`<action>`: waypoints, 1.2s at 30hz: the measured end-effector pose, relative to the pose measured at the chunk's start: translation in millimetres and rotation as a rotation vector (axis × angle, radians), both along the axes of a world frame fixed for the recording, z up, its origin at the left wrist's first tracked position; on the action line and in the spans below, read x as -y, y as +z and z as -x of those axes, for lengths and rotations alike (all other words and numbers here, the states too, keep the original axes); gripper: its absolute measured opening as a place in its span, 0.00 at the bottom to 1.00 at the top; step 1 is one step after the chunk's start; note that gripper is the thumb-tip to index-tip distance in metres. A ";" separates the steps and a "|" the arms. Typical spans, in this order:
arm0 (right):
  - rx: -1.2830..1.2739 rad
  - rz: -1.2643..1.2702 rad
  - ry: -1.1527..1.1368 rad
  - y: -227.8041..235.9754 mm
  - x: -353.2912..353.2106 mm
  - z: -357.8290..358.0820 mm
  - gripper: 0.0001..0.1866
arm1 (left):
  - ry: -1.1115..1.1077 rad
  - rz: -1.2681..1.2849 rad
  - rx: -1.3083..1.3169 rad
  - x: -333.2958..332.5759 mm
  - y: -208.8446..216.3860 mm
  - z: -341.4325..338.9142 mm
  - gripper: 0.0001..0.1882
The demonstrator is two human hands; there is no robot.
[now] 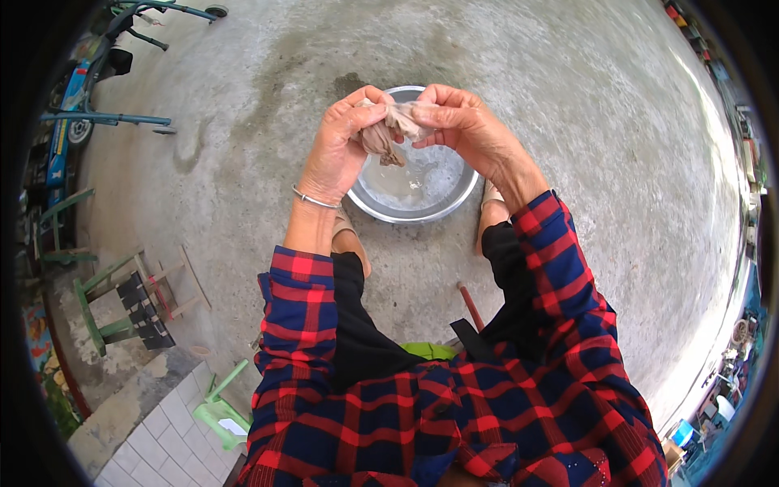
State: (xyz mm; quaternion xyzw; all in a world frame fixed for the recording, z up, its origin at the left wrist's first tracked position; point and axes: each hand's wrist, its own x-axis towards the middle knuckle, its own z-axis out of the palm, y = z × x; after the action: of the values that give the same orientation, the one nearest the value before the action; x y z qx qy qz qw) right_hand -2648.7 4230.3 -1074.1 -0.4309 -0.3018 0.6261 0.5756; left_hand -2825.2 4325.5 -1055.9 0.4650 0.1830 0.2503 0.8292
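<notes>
A crumpled beige-brown cloth [380, 140] hangs bunched between my two hands, above a round metal basin [430, 213] on the floor. My left hand [345, 138] is closed on the cloth's left part, thumb pressed over it; a metal bangle circles that wrist. Thumb and fingers of my right hand [462, 126] pinch its paler right end. Cloudy, sudsy water [418, 180] lies in the basin below. One lower end of the cloth dangles loose and looks browner. What kind of cloth piece it is cannot be made out.
My feet stand on either side of the basin on a grey concrete floor [608, 146]. At the left are small wooden stools [105, 292], a light green plastic chair [223, 414] and a wheeled frame [114, 118]. Assorted items line the right wall.
</notes>
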 end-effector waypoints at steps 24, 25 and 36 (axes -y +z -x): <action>-0.045 -0.008 -0.331 -11.6 0.5 13.8 0.10 | 0.094 0.159 0.102 -6.8 -11.1 6.1 0.22; -0.037 -0.003 -0.317 -10.3 0.5 13.8 0.10 | 0.097 0.149 0.097 -7.8 -12.6 6.5 0.23; -0.196 0.034 -0.085 3.4 0.5 15.8 0.12 | 0.105 0.125 0.127 -4.1 -1.3 2.8 0.31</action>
State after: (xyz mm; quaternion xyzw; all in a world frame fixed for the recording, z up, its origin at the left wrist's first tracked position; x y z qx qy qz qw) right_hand -2664.5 4229.8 -1070.7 -0.3898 -0.2150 0.6454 0.6208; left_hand -2828.0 4329.6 -1057.2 0.3853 0.1695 0.3102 0.8524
